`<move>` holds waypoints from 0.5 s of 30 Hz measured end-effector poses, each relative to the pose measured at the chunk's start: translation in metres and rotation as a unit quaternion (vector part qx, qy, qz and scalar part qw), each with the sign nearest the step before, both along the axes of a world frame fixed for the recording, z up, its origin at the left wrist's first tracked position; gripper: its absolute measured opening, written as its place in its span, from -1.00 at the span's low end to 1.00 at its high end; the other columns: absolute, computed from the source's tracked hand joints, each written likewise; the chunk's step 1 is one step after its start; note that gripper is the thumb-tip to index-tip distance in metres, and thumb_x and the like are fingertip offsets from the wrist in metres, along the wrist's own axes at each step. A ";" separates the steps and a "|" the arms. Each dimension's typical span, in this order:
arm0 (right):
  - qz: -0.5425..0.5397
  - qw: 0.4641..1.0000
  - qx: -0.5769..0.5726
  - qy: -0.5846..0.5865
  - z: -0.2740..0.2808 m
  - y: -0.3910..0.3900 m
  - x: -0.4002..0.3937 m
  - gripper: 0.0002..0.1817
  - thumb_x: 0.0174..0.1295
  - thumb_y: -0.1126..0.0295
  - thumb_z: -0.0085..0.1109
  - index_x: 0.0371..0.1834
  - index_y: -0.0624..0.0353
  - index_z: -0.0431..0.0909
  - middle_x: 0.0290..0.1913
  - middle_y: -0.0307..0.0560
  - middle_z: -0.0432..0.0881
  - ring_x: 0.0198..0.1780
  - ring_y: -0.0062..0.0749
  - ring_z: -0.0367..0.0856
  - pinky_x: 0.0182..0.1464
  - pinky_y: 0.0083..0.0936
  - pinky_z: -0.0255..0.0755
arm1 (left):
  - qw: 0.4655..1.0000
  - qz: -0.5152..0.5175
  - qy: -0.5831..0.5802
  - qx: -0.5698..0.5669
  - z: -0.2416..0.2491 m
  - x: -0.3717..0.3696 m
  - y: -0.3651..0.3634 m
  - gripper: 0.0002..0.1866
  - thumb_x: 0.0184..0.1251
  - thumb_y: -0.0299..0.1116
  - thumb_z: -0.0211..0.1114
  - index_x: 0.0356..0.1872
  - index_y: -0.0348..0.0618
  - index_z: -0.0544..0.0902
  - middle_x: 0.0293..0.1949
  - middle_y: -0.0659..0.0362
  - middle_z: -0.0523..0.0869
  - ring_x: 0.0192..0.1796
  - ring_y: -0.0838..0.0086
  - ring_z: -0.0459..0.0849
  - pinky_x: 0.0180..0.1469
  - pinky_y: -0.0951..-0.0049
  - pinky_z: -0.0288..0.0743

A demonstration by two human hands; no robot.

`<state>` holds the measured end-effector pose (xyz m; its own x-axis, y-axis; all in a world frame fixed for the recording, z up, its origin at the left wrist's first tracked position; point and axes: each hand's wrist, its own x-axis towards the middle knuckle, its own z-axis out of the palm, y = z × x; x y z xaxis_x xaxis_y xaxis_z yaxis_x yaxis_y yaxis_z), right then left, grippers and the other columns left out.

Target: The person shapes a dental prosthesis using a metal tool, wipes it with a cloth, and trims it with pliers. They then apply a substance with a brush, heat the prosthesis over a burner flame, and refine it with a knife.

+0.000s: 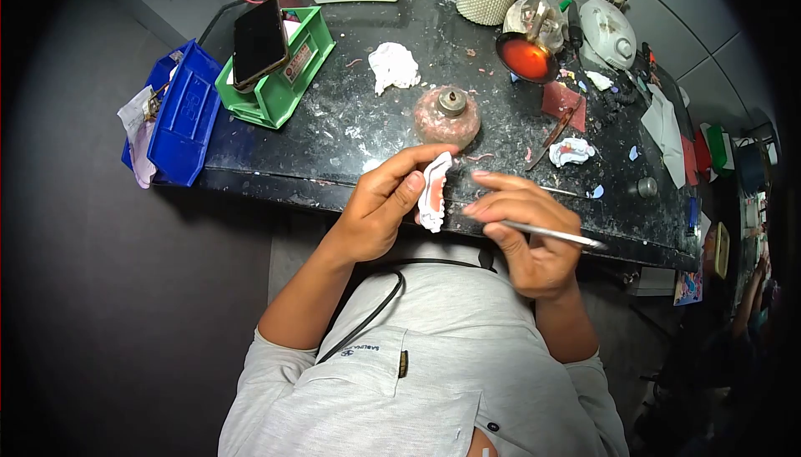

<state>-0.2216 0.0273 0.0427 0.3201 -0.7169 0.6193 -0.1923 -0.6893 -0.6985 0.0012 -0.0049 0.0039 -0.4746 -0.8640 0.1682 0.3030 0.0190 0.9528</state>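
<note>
My left hand [377, 207] is closed around a white plaster dental cast [433, 194] with pink wax and a row of teeth along its right side. It is held up at the table's front edge, just below a round glass spirit burner [447, 123] with a metal cap. My right hand [538, 244] grips a slim metal wax carver [557, 234] between thumb and fingers. The carver's thin tip reaches left toward the teeth on the cast. Another thin metal instrument [563, 192] lies on the table behind my right hand.
A small pan [527, 60] of red liquid stands at the back right, near a pink wax sheet [557, 98] and another cast [571, 151]. A white plaster piece [394, 67] lies mid-table. Leftward are a green bin [275, 98] holding a phone [259, 40] and a blue bin [185, 115].
</note>
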 end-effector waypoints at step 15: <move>-0.037 0.979 0.147 -0.135 -0.019 0.008 0.007 -0.91 0.40 0.59 0.22 -0.10 0.38 0.63 -0.11 0.11 0.79 -0.08 -0.32 0.82 0.01 -0.48 0.66 | 0.995 0.038 -0.021 -0.084 0.002 -0.004 -0.003 -0.51 0.70 -0.31 -0.04 0.47 -0.44 0.31 0.40 -0.01 0.46 0.29 0.51 0.50 0.31 0.47 0.39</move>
